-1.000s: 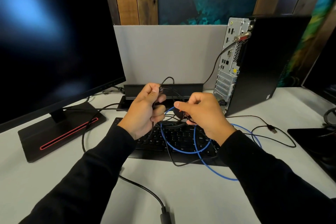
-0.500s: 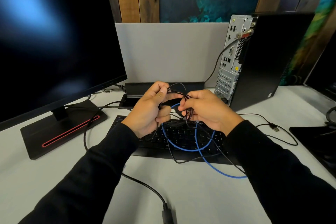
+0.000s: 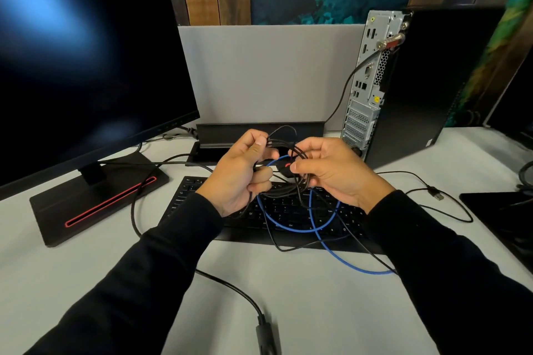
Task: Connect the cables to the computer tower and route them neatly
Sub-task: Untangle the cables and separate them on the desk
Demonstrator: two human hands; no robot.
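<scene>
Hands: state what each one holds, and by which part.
Left hand grips the coiled black cable by its loops; right hand pinches the same coil's opposite side.

One head-worn wide-angle view looked forward and down across a white desk (image 3: 302, 291). Both sleeved forearms reached in from the bottom edge, hands close under the lens at centre. The monitor (image 3: 86, 66) stood at left, the tower (image 3: 427, 81) at right, a grey divider (image 3: 268, 72) and wood wall behind. No second view was given.
</scene>
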